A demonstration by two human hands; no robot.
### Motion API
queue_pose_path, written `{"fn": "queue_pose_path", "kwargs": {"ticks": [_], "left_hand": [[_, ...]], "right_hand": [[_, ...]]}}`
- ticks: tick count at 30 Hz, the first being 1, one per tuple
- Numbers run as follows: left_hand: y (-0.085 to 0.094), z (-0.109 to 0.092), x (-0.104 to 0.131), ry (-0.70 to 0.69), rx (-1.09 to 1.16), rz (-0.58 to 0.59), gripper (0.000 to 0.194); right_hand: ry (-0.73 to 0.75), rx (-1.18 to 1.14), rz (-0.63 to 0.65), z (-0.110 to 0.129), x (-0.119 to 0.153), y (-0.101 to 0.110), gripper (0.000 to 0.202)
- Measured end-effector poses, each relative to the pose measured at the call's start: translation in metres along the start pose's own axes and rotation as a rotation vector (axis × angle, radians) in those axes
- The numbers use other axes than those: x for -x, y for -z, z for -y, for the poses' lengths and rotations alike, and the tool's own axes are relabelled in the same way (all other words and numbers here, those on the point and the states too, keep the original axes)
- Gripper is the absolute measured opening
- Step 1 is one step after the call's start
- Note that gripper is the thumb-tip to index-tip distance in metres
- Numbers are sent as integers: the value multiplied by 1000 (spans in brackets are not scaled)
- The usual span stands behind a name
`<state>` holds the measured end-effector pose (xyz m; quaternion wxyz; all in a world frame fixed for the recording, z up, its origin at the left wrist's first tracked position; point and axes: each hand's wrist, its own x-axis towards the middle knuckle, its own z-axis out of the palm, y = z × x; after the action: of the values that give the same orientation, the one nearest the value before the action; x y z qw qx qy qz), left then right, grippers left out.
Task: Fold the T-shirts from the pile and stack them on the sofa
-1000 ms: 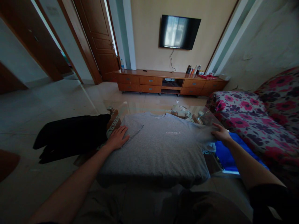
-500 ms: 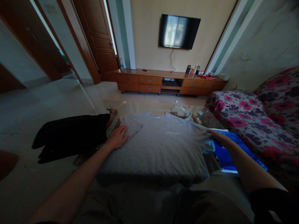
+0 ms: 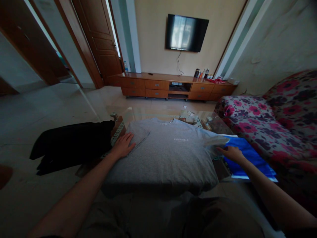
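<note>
A grey T-shirt (image 3: 160, 155) with small white chest lettering lies spread face up, its collar toward the far side and its hem hanging over the near edge of a glass coffee table (image 3: 218, 124). My left hand (image 3: 122, 145) rests flat on the sleeve at the left, fingers stretched out; that sleeve lies folded in over the body. At the other side, my right hand (image 3: 231, 153) has its fingers together at the lower edge of the right sleeve, which sticks outward. The exact grip of its fingertips is hard to see.
Folded black clothing (image 3: 74, 142) lies to the left. A blue package (image 3: 250, 157) sits under and beyond my right hand. A floral sofa (image 3: 257, 129) stands at the right. A low wooden cabinet (image 3: 156, 86) holding bottles is beneath a wall television (image 3: 187, 33).
My right hand has moved down along the right sleeve, from its upper corner to its lower edge, and the sleeve looks flatter. My left hand stays put. The view has shifted slightly.
</note>
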<state>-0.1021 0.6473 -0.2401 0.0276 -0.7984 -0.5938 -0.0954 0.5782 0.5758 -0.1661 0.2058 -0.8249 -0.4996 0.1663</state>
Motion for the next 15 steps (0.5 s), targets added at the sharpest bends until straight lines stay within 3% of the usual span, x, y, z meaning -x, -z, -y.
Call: {"fn": "queue_pose_path", "kwargs": {"ticks": [4, 7, 12, 15], "left_hand": [[-1, 0, 0, -3, 6, -8, 69], [1, -1, 1, 0, 8, -6, 69], [5, -3, 2, -3, 7, -11, 68], [3, -2, 1, 1, 6, -7, 68]], "right_hand": [[91, 286, 9, -7, 17, -10, 35], [52, 256, 80, -15, 20, -10, 28], [-41, 253, 102, -38, 17, 0, 38], [-49, 223, 116, -40, 15, 2, 37]]}}
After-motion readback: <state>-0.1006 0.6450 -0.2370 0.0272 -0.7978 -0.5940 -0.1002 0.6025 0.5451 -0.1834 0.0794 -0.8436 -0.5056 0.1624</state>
